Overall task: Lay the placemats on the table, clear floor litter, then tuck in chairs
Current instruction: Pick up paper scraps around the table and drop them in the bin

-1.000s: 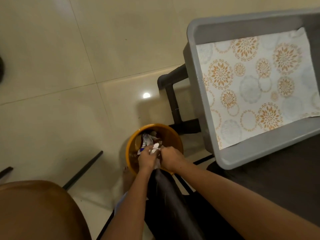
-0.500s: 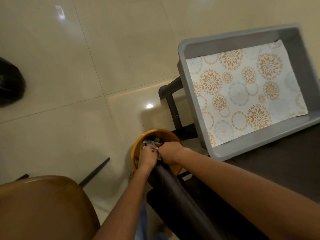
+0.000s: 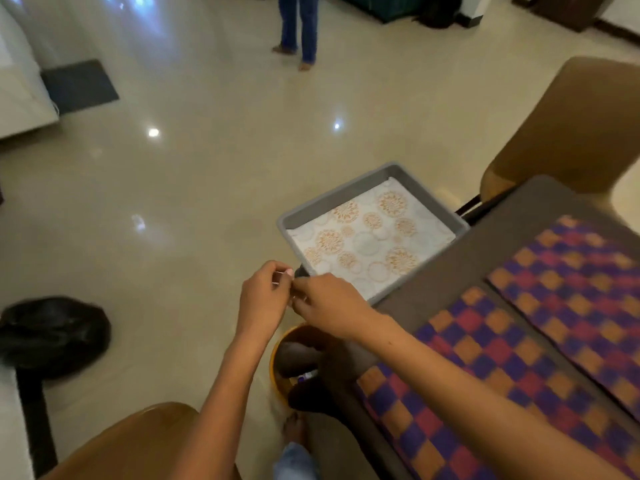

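My left hand (image 3: 265, 292) and my right hand (image 3: 329, 306) meet fingertip to fingertip in the air above the orange litter bin (image 3: 277, 362). The left hand's fingers are curled and the right hand's fingers reach toward them; I see nothing held between them. The bin stands on the floor beside the dark table (image 3: 460, 271), partly hidden by my right arm. Two checkered purple, red and orange placemats (image 3: 485, 358) (image 3: 571, 282) lie on the table. One brown chair (image 3: 571, 133) stands at the table's far side, another (image 3: 131, 441) at the bottom left.
A grey tray (image 3: 287, 220) lined with floral paper sits on the table corner, overhanging the floor. A black bag (image 3: 52, 330) lies on the tiled floor at left. A dark mat (image 3: 79, 84) lies far left, and a person's legs (image 3: 298, 29) stand at the top.
Both hands have come up out of the orange bin, where they were pressed into the litter. My view has lifted, bringing the placemats, far chair and room into sight.
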